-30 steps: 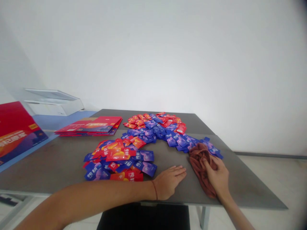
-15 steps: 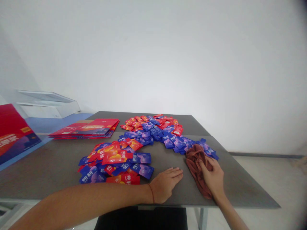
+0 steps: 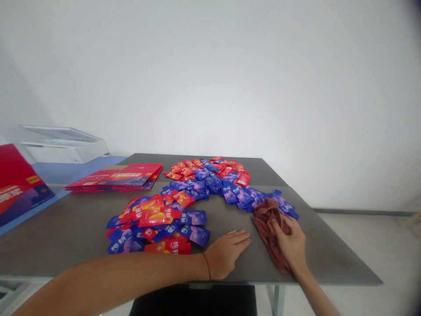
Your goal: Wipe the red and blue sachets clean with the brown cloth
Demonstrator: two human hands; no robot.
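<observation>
My right hand (image 3: 292, 243) grips a crumpled brown cloth (image 3: 268, 228) on the grey table (image 3: 230, 215), thumb on top of the folds. The cloth's far end touches the blue packets (image 3: 245, 195) at the right of the spread. My left hand (image 3: 226, 254) lies flat on the table near its front edge, fingers stretched to the right and holding nothing. Beside the left forearm is a heap of red and blue packets (image 3: 158, 217). Farther back, red packets (image 3: 180, 169) and more blue ones form a joined pile.
At the left lies a stack of flat red and blue cartons (image 3: 131, 175). A red box (image 3: 16, 188) stands at the far left edge. Behind it, a white open-lidded case (image 3: 66, 147) rests on a blue surface (image 3: 49, 166). A black seat (image 3: 194, 303) is under the table's front edge.
</observation>
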